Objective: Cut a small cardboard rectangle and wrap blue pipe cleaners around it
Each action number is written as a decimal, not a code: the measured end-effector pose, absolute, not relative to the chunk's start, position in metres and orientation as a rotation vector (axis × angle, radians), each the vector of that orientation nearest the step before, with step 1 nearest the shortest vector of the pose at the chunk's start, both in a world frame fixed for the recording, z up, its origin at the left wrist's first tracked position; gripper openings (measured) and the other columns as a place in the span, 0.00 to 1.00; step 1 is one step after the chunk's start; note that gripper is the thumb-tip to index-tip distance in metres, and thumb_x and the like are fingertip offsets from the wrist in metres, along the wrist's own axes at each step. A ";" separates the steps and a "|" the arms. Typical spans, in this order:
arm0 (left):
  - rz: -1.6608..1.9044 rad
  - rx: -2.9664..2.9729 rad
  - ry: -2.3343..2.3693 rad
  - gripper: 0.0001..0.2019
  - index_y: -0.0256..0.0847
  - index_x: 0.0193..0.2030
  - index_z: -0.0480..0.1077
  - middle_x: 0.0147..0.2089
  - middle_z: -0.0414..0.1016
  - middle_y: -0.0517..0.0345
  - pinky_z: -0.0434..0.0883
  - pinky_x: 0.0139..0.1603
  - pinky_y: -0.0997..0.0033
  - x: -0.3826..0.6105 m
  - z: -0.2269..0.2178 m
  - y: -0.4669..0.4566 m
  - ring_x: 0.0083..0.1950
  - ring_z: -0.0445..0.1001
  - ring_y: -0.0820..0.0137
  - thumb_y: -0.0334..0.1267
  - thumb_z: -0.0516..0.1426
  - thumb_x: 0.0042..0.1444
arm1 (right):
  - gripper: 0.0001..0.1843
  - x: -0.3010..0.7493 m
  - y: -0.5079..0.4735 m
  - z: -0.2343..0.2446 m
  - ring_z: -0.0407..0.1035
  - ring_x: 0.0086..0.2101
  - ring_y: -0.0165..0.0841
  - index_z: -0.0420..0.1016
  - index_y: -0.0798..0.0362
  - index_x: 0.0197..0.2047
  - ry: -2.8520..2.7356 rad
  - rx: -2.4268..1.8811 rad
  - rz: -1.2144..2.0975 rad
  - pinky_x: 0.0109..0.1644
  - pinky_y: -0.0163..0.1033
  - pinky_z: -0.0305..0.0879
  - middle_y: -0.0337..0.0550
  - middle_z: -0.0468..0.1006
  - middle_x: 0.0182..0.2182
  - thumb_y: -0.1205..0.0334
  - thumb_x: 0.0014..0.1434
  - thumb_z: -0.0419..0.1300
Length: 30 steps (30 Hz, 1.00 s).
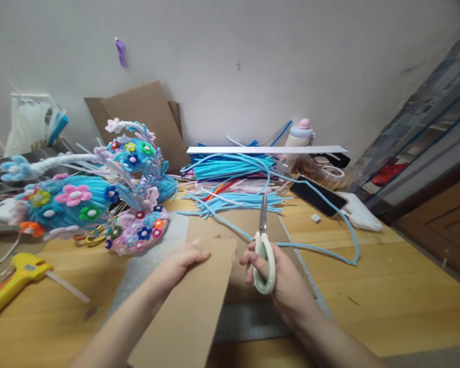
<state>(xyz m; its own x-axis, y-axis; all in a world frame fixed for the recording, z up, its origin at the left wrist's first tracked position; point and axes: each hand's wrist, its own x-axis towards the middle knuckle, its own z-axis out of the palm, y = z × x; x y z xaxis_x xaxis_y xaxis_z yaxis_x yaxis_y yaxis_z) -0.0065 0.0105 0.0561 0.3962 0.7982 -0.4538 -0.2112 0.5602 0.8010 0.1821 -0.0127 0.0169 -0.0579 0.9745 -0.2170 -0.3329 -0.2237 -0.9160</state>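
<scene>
My left hand grips a long strip of brown cardboard, its thumb lying on the upper face and its other fingers mostly hidden beneath. In my right hand is a pair of scissors with pale handles, blades pointing up and away from me and close together. The scissors are to the right of the cardboard strip, apart from it. A light blue pipe cleaner curves behind the right hand. Under both hands, another cardboard sheet lies on a grey mat.
Bundles of blue pipe cleaners lie at the back, with a white strip across them. Fuzzy flower decorations stand at left, near a yellow glue gun. A phone and a bottle are at right.
</scene>
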 end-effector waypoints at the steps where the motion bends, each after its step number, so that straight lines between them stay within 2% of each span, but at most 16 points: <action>1: 0.620 0.760 0.921 0.23 0.39 0.53 0.70 0.43 0.78 0.54 0.68 0.33 0.75 -0.007 0.054 0.013 0.35 0.75 0.68 0.31 0.59 0.46 | 0.18 0.182 -0.010 0.018 0.63 0.22 0.24 0.65 0.54 0.36 -0.853 -1.078 1.535 0.26 0.31 0.56 0.36 0.72 0.27 0.50 0.51 0.63; 5: 0.337 0.835 0.788 0.32 0.47 0.58 0.65 0.54 0.72 0.60 0.65 0.37 0.74 -0.006 0.042 0.014 0.43 0.74 0.65 0.28 0.57 0.42 | 0.15 0.185 -0.010 0.018 0.59 0.25 0.26 0.69 0.55 0.34 -0.921 -1.011 1.790 0.28 0.31 0.54 0.35 0.68 0.23 0.55 0.48 0.66; 9: 0.373 0.874 0.736 0.32 0.48 0.57 0.66 0.59 0.68 0.63 0.64 0.42 0.73 -0.008 0.034 0.013 0.50 0.71 0.62 0.28 0.54 0.40 | 0.17 0.185 -0.020 0.014 0.55 0.24 0.25 0.70 0.53 0.35 -0.815 -1.066 1.919 0.27 0.31 0.51 0.34 0.65 0.25 0.58 0.43 0.69; 14: 0.295 0.737 0.735 0.33 0.49 0.57 0.66 0.46 0.77 0.60 0.64 0.39 0.72 -0.009 0.033 0.010 0.41 0.75 0.64 0.27 0.53 0.39 | 0.18 0.183 -0.029 0.009 0.54 0.24 0.25 0.70 0.54 0.35 -0.819 -1.036 2.024 0.26 0.30 0.49 0.33 0.63 0.23 0.57 0.43 0.69; 17: 0.314 0.696 0.739 0.31 0.48 0.55 0.68 0.45 0.77 0.59 0.65 0.39 0.72 -0.010 0.030 0.011 0.39 0.76 0.65 0.27 0.55 0.39 | 0.19 0.182 -0.034 0.007 0.56 0.25 0.25 0.70 0.54 0.35 -0.756 -1.041 2.060 0.27 0.30 0.51 0.34 0.65 0.24 0.58 0.41 0.70; 18: 0.335 0.696 0.742 0.29 0.47 0.55 0.68 0.44 0.77 0.59 0.65 0.38 0.73 -0.010 0.028 0.013 0.38 0.76 0.67 0.29 0.56 0.42 | 0.18 0.181 -0.036 0.006 0.57 0.25 0.25 0.70 0.54 0.35 -0.723 -1.024 2.067 0.28 0.30 0.52 0.34 0.66 0.24 0.59 0.41 0.70; 20: 0.406 0.707 0.733 0.24 0.46 0.55 0.68 0.37 0.78 0.58 0.65 0.34 0.74 -0.008 0.021 0.015 0.30 0.74 0.70 0.36 0.57 0.48 | 0.17 0.178 -0.038 0.004 0.60 0.27 0.27 0.70 0.53 0.36 -0.640 -0.974 2.038 0.30 0.31 0.55 0.35 0.68 0.26 0.60 0.42 0.69; 22: 0.601 0.724 0.722 0.22 0.45 0.52 0.70 0.28 0.76 0.60 0.66 0.31 0.73 -0.003 0.012 0.016 0.25 0.71 0.72 0.42 0.59 0.48 | 0.16 0.174 -0.039 0.003 0.63 0.30 0.28 0.71 0.51 0.37 -0.527 -0.961 1.962 0.31 0.32 0.58 0.36 0.69 0.29 0.59 0.44 0.68; 23: 0.764 0.740 0.726 0.22 0.44 0.50 0.71 0.29 0.75 0.60 0.67 0.34 0.72 0.000 0.008 0.016 0.27 0.71 0.72 0.44 0.61 0.46 | 0.16 0.172 -0.039 0.003 0.64 0.31 0.28 0.71 0.49 0.37 -0.464 -0.977 1.912 0.31 0.32 0.59 0.36 0.70 0.30 0.59 0.44 0.68; 26: 1.108 0.903 0.778 0.16 0.41 0.38 0.76 0.45 0.74 0.53 0.66 0.46 0.70 0.007 0.001 0.013 0.44 0.71 0.66 0.48 0.63 0.44 | 0.16 0.165 -0.038 0.004 0.64 0.31 0.28 0.71 0.48 0.36 -0.310 -1.068 1.811 0.28 0.31 0.60 0.36 0.70 0.32 0.59 0.43 0.69; 28: 1.101 1.023 0.717 0.16 0.41 0.35 0.75 0.47 0.73 0.52 0.65 0.51 0.67 0.007 0.001 0.011 0.49 0.69 0.63 0.49 0.63 0.43 | 0.17 0.161 -0.038 0.006 0.64 0.31 0.27 0.71 0.48 0.36 -0.262 -1.057 1.820 0.28 0.31 0.60 0.36 0.70 0.34 0.61 0.41 0.70; 30: 0.989 1.108 0.619 0.16 0.42 0.36 0.75 0.43 0.74 0.52 0.65 0.51 0.62 0.005 0.002 0.009 0.47 0.70 0.61 0.47 0.66 0.41 | 0.18 0.159 -0.038 0.007 0.63 0.28 0.25 0.70 0.49 0.37 -0.213 -0.971 1.916 0.27 0.30 0.60 0.36 0.71 0.34 0.63 0.41 0.69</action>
